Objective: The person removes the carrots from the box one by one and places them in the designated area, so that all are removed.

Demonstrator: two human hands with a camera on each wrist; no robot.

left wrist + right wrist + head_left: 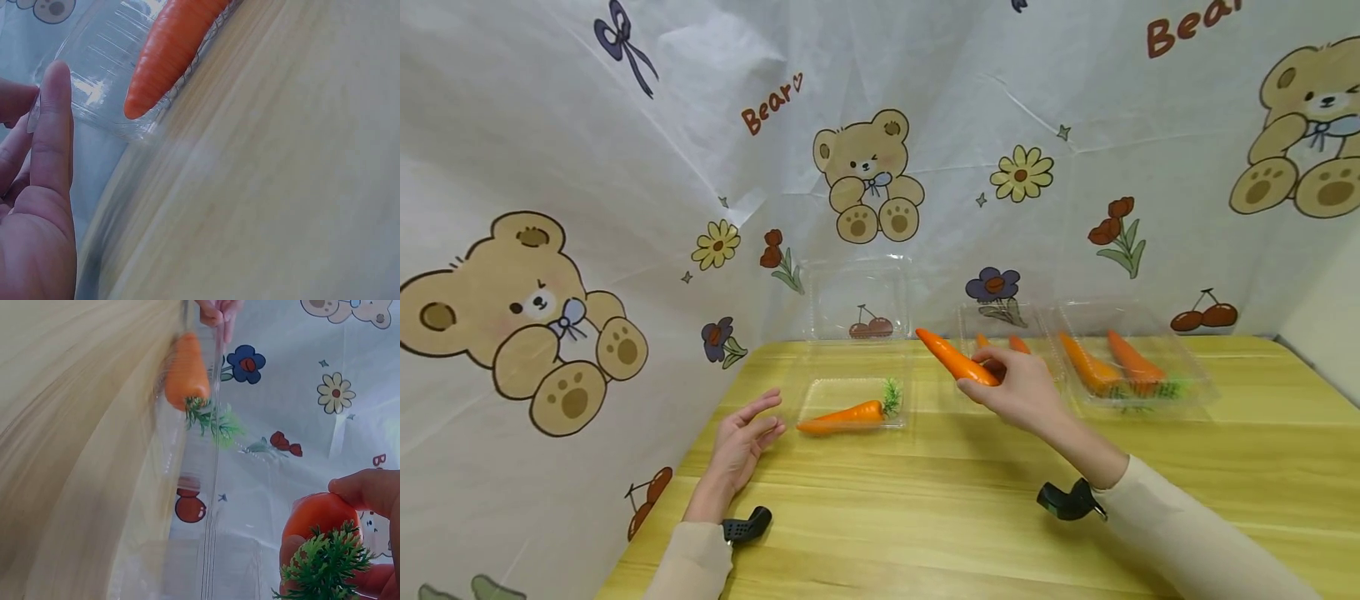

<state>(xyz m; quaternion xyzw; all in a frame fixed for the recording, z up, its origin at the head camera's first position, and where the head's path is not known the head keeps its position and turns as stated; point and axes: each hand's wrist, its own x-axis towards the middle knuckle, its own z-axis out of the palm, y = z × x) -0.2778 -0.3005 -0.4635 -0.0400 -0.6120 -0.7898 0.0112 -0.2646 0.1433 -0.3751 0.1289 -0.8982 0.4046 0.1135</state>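
A clear plastic box (850,392) stands at the left of the table, its see-through lid (859,300) raised at the back. One toy carrot (842,417) lies inside, its green tuft to the right. At the box's left edge is my left hand (741,442); its thumb and finger pinch the clear rim (34,115) in the left wrist view. My right hand (1018,387) holds a second toy carrot (955,358) in the air, right of the open box, with the tip pointing up and left. Its green tuft (328,562) shows in the right wrist view.
Behind my right hand stands another clear box (966,321) with carrots, partly hidden. Farther right, a clear box (1195,387) holds two carrots (1135,367) with green tufts. A bear-printed white sheet (955,67) hangs behind the wooden table (925,517).
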